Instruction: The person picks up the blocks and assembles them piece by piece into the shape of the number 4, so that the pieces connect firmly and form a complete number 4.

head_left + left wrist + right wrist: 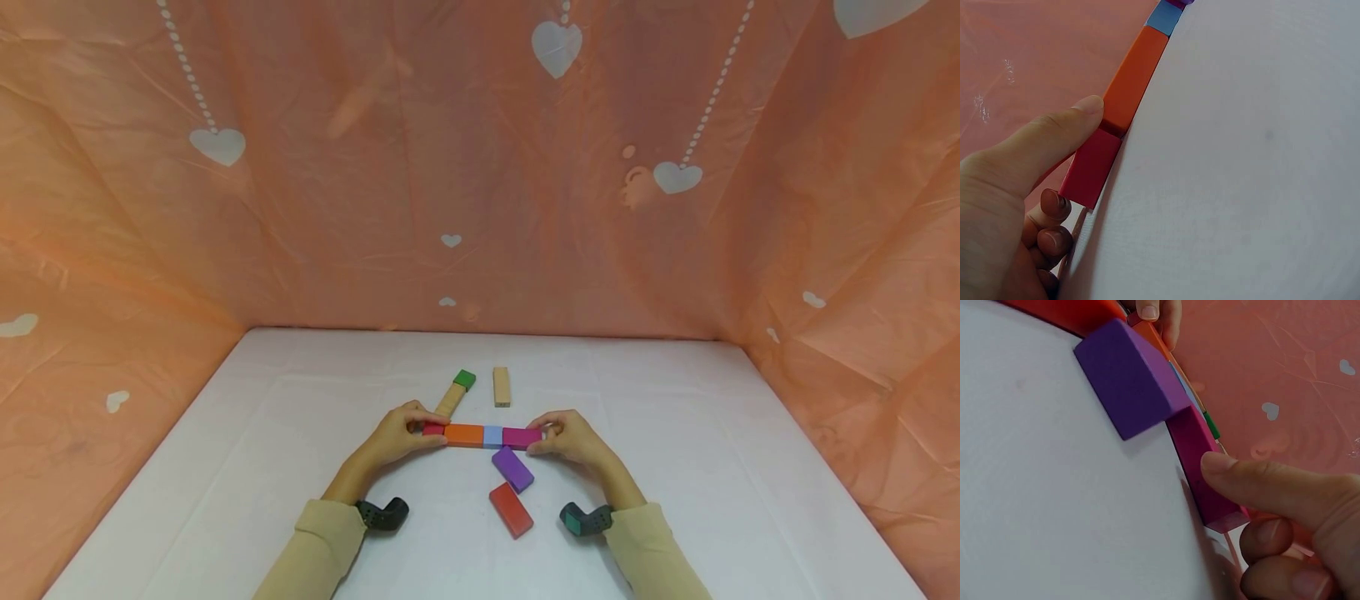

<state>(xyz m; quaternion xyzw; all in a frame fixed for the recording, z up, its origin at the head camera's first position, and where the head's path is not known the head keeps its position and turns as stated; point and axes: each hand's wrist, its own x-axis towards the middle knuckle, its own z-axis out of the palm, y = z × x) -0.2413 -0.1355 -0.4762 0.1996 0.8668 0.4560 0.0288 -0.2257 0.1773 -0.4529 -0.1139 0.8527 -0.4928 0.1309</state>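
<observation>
Blocks [482, 436] aligned, crimson block [1091, 169] pinched between left fingers [1055, 203], magenta block [1190, 451] pinched between right fingers [1266, 537]

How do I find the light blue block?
On the white table, the left hand and right hand hold the ends of a row of blocks. The light blue block sits between the orange block and magenta block; it alone is blue, and looks shorter than both.

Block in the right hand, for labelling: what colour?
The block is magenta, clearest in the right wrist view.
</observation>
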